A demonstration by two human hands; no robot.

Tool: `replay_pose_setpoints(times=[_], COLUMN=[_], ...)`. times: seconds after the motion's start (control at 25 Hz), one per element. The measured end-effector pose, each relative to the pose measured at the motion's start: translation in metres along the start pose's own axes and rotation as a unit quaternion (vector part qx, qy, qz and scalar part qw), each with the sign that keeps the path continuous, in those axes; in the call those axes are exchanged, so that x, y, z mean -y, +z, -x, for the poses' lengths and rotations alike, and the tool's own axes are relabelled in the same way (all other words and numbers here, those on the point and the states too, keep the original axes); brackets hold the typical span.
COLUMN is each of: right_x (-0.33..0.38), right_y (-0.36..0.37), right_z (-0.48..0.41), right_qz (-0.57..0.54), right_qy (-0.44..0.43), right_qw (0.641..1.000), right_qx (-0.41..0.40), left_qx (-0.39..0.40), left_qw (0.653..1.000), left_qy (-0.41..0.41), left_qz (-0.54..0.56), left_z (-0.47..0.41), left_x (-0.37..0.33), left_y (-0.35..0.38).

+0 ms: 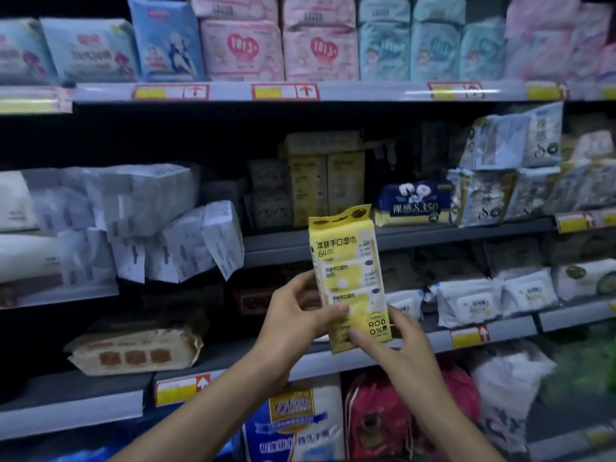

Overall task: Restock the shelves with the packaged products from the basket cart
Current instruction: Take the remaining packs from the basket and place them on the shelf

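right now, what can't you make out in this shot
Basket cart: outside the edges of the head view.
Lower part of the yellow wipes pack: covered by the left hand and right hand gripping it.
Price tags: too blurred to read.
Boxes at the back of the middle shelf: print lost in shadow.

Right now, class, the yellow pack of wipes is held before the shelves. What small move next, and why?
Probably lift the yellow plastic pack of wipes to the middle shelf: left hand and right hand grip it, and matching yellow packs stand there.
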State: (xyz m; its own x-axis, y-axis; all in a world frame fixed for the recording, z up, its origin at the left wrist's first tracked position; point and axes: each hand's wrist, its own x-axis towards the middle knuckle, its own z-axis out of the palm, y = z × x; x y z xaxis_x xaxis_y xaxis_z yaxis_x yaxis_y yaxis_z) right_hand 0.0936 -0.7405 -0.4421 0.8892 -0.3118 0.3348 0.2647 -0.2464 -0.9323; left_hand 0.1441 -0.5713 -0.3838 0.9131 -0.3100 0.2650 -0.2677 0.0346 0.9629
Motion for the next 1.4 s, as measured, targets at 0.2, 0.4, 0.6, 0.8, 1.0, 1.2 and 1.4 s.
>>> replay_pose_setpoints(times=[0.2,0.4,0.6,0.8,1.0,1.2,1.4], right_x=[0.051,0.086,0.098,0.092,0.079,0.091,0.116], right_y=[0.017,0.037,0.060,0.081,0.084,0.070,0.039], right_z=[-0.044,-0.111,-0.176,-0.219,-0.209,-0.189,-0.159], right_qz=[0.046,0.076,0.137,0.261,0.371,0.391,0.399], right_qy=[-0.089,-0.120,-0.075,-0.001,0.000,-0.014,-0.037], right_qw=[0.993,0.986,0.985,0.964,0.927,0.920,0.916], right_qx=[-0.069,-0.085,-0.075,-0.047,-0.049,-0.025,-0.025], left_qx=[-0.071,-0.148,-0.200,-0.230,-0.211,-0.183,-0.123], left_qw=[0.997,0.986,0.975,0.962,0.960,0.950,0.920], left_qy=[0.027,0.072,0.044,-0.027,-0.048,-0.018,0.056], left_qz=[0.027,-0.042,-0.087,-0.144,-0.180,-0.253,-0.367], left_z=[-0.044,-0.112,-0.174,-0.207,-0.200,-0.171,-0.134], left_x=[-0.041,-0.067,-0.073,-0.070,-0.057,-0.065,-0.076], left_y=[-0.006,-0.014,-0.021,-0.021,-0.022,-0.020,-0.034])
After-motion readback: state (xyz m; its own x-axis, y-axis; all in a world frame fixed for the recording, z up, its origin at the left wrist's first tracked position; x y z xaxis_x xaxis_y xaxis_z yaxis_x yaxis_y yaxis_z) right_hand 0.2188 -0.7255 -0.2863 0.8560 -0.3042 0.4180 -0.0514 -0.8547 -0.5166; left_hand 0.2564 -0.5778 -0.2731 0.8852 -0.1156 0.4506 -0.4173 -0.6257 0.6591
